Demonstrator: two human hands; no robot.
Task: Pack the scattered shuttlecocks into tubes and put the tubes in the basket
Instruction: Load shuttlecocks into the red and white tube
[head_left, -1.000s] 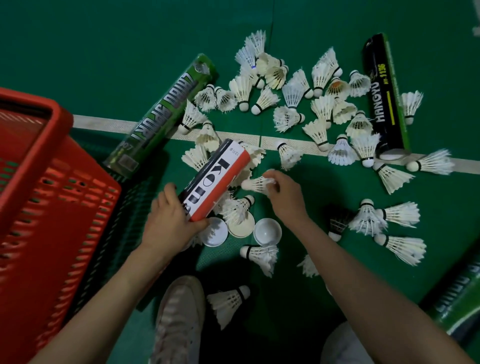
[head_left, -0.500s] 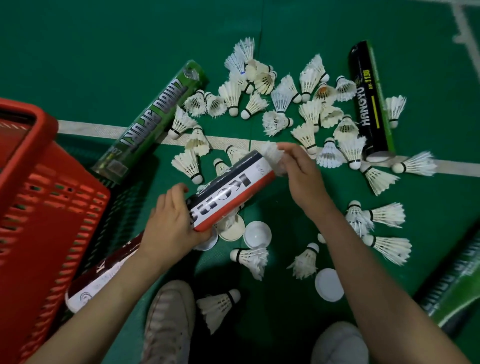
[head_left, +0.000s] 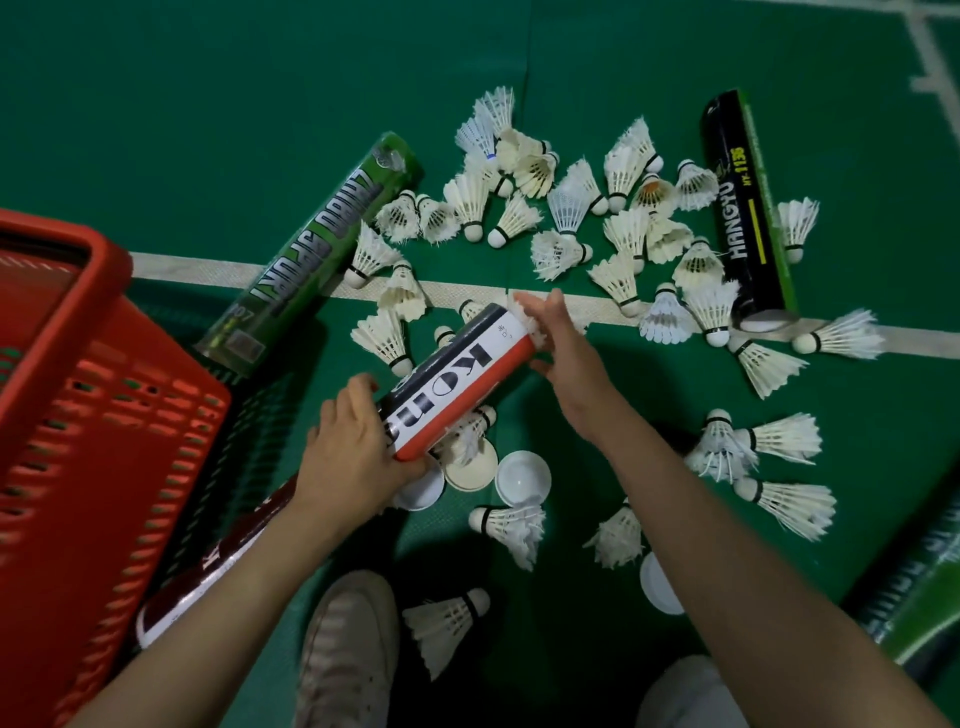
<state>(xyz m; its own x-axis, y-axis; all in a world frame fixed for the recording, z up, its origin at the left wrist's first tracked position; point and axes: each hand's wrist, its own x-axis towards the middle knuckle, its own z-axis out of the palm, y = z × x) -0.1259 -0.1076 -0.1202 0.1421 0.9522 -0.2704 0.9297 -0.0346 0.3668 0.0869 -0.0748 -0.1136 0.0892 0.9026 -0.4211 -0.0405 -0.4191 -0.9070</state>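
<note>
Head view. The left hand (head_left: 358, 457) grips the lower end of a red, white and black tube (head_left: 462, 379), with the fingers curled round its body. The tube is held off the green floor (head_left: 208, 130), tilted, with its open end pointing up and to the right.

The right hand (head_left: 569, 353) is at that open end. Its fingers are extended and close together, resting on the white feathers of a shuttlecock (head_left: 523, 307) that sits in the tube's mouth. The thumb is set apart, beside the rim.

The red basket (head_left: 104, 415) stands on the floor at the left edge, near the left forearm. A dark red and white tube (head_left: 218, 571) lies between the basket and that forearm, partly hidden by it.

A green tube (head_left: 317, 254) lies across the white court line (head_left: 208, 271), just above the basket. A black tube (head_left: 748, 218) lies at the upper right.

Loose shuttlecocks (head_left: 569, 205) are scattered on the floor between these two tubes and to the right of the right forearm. White caps (head_left: 522, 475) lie on the floor below the held tube. A light shoe (head_left: 348, 654) is at the bottom edge.
</note>
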